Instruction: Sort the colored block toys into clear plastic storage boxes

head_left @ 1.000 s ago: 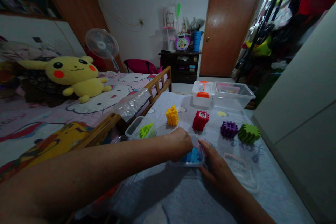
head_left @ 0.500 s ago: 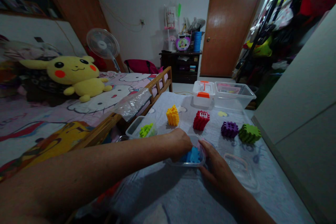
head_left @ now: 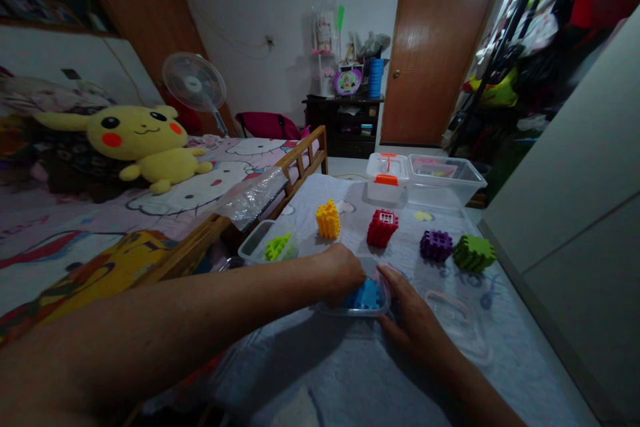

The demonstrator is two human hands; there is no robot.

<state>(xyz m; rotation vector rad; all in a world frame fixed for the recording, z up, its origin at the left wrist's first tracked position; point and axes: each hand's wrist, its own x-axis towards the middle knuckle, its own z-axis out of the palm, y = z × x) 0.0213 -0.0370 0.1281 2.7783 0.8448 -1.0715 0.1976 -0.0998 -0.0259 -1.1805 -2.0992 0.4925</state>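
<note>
A hand could pass between the yellow ridged plastic block (head_left: 328, 220) and red ridged plastic block (head_left: 382, 229); the purple latticed plastic block (head_left: 436, 247) and green ridged plastic block (head_left: 474, 254) nearly meet; the left hand (head_left: 343, 275) obstructs the clear plastic tub (head_left: 361, 313).

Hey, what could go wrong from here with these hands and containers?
The clear plastic container holding notched blue plastic pieces could slide or tilt on the pale blue cloth if the left hand pushes harder than the right hand braces its right side.
The left forearm passes close to another clear plastic container, with lime-green plastic pieces, and might bump it.
The rounded clear plastic lid, beside the right forearm, blends into the cloth and may get knocked.
</note>
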